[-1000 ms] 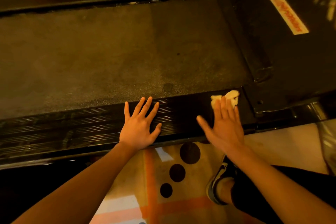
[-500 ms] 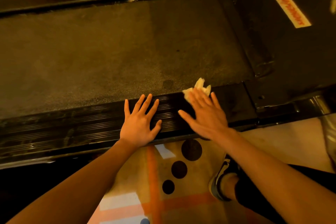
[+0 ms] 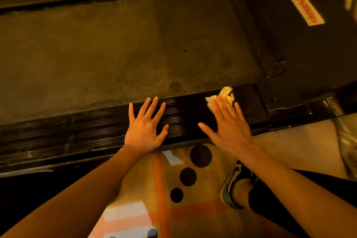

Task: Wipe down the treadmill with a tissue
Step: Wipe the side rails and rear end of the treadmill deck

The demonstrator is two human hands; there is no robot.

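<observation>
A black treadmill lies across the view, its grey belt in the middle and a ribbed black side rail along the near edge. My left hand rests flat on that rail, fingers spread. My right hand presses a crumpled white tissue flat onto the rail near its right end with straight fingers. Most of the tissue shows beyond the fingertips.
The motor cover with a white and red label fills the right side. Below the rail is a patterned floor mat with dark dots. My shoe stands on the floor at the lower right.
My right hand slid the tissue left along the rail, then back to the right. The left hand has stayed put.
</observation>
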